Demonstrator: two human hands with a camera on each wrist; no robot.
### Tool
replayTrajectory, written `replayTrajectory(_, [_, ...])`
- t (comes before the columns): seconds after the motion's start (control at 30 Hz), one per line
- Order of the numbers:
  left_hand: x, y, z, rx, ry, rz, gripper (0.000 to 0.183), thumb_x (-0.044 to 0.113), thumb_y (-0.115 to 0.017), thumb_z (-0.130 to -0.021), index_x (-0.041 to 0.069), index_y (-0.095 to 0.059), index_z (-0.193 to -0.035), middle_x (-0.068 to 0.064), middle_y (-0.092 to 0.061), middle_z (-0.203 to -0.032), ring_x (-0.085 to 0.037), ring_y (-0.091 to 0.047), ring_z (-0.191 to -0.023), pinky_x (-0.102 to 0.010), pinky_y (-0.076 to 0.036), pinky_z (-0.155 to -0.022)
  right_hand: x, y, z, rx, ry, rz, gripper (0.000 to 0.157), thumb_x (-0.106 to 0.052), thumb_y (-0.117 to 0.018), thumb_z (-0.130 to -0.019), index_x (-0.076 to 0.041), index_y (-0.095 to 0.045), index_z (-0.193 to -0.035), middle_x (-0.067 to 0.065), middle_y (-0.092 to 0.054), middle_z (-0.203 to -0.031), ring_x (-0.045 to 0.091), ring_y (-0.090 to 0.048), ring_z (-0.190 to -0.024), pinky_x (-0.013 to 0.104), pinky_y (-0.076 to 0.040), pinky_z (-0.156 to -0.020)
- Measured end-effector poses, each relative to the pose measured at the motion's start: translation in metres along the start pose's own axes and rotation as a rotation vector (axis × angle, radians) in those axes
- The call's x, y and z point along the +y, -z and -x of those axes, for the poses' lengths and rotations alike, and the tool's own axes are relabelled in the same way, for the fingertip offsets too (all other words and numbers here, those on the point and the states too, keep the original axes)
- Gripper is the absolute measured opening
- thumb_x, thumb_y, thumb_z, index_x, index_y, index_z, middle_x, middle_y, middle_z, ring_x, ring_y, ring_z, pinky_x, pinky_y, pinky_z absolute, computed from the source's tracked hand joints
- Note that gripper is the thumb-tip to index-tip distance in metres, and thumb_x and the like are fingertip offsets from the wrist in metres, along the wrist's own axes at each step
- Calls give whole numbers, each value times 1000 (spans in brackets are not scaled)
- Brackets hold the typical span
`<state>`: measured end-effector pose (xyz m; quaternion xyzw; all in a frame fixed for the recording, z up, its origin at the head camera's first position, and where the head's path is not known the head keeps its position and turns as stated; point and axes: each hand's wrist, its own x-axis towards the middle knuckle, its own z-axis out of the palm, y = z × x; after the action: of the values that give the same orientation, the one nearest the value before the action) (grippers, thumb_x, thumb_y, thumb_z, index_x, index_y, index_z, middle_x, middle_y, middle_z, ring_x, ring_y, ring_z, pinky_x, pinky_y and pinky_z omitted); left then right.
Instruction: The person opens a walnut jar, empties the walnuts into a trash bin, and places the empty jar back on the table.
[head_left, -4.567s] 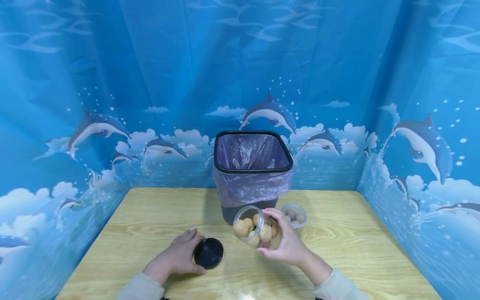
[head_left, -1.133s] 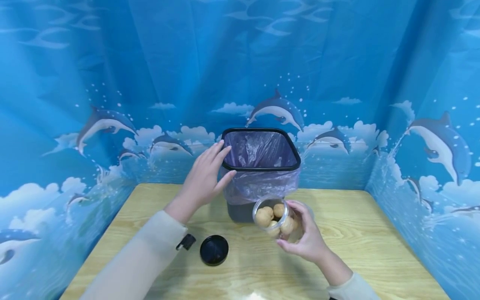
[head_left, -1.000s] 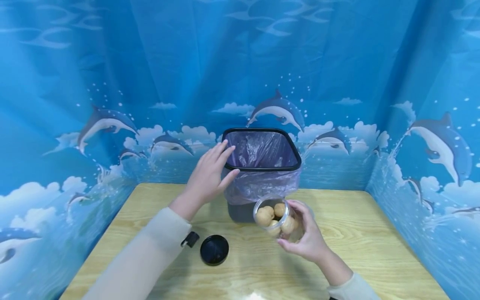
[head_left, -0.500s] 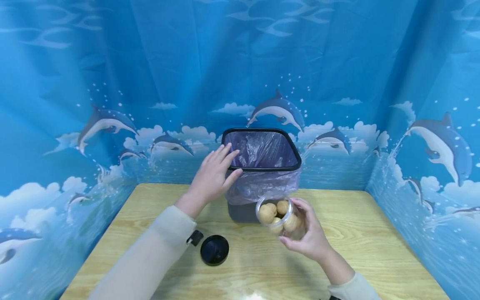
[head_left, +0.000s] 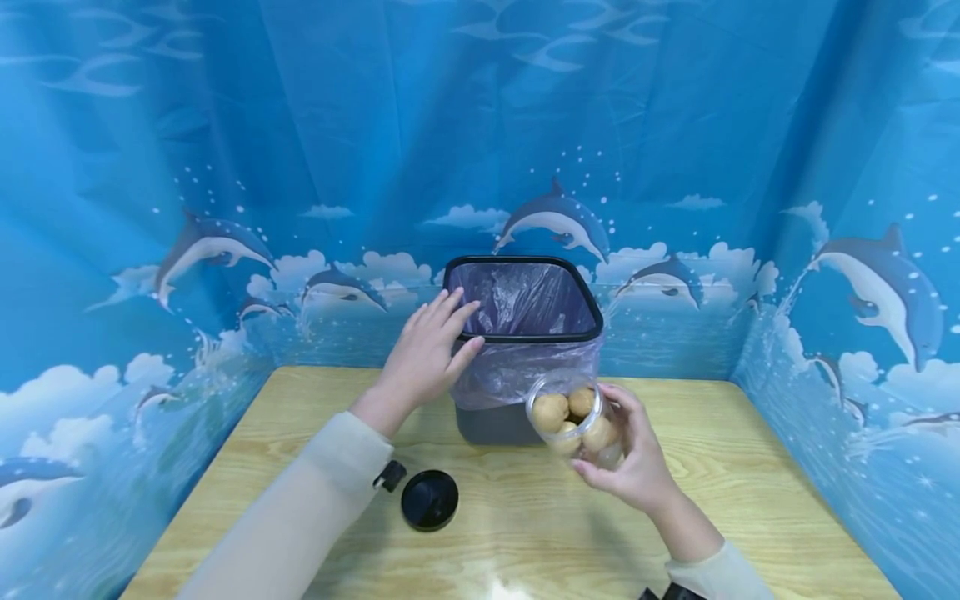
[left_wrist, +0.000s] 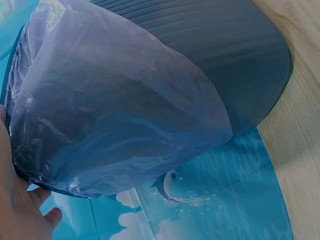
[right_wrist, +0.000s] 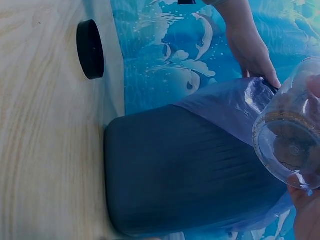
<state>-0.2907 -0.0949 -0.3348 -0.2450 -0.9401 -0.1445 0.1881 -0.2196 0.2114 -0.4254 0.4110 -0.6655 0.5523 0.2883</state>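
My right hand (head_left: 630, 458) holds a clear plastic jar (head_left: 611, 450), tilted with its mouth toward the bin. Several round, tan, walnut-like pieces (head_left: 551, 412) lie inside it. The jar is low in front of the bin's right side, below the rim; its base faces the right wrist view. My left hand (head_left: 420, 358) rests at the left side of the black bin rim (head_left: 525, 338), fingers extended over it and thumb outside. A purple bag (head_left: 525, 371) lines the grey bin (head_left: 491, 423) and hangs over its outside; in the left wrist view it covers much of the wall.
A round black lid (head_left: 430, 500) lies on the wooden table (head_left: 517, 517), left of centre and near my left sleeve (head_left: 300, 500). Blue dolphin-print sheeting (head_left: 337, 150) encloses the back and both sides.
Since 4.6 s ago my left hand has left the lid and reached the bin rim. Over the last second my right hand has carried the jar rightward and slightly up.
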Motion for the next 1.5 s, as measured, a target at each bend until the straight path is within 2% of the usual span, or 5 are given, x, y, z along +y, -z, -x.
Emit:
replayTrajectory(0.27, [0,-1,0,-6,9,23,63,56,-29,-106,21,-30,-159,-6,-15,-167,-29,-9,-153,-51,-9,-122,-1,11,-11,30,16,-33,95,13,-83,-57,21,-32,-137,17,-49,-141,20,-51,-128,25,-38,-110])
replayTrajectory(0.6, [-1,-2,0,-19,26,24,63,56,-29,-106,23,-28,-159,-6,-14,-167,-27,-8,-153,-51,-9,-122,0,28,-27,50,49,-25,93,1,-87,-67,21,-31,-138,15,-50,-140,22,-49,-127,26,-38,-109])
replayTrajectory(1.0, [-1,-3,1,-17,28,24,64,57,-28,-105,24,-27,-159,-5,-14,-167,-27,-8,-153,-51,-10,-122,2,46,-45,77,-2,8,96,24,-72,-58,15,-28,-143,11,-49,-140,21,-49,-122,21,-44,-100])
replayTrajectory(1.2, [-1,-4,1,-19,29,22,65,59,-27,-105,25,-26,-160,-4,-13,-167,-25,-6,-154,-50,-10,-122,3,53,-51,95,-20,-5,96,27,-69,-59,13,-29,-145,10,-51,-139,19,-52,-119,18,-47,-94])
replayTrajectory(1.5, [1,-1,1,-24,30,29,64,58,-27,-105,25,-26,-160,-5,-12,-167,-26,-7,-154,-49,-10,-122,2,62,-61,99,-60,127,95,27,-68,-59,11,-31,-144,1,-51,-132,14,-53,-114,16,-47,-90])
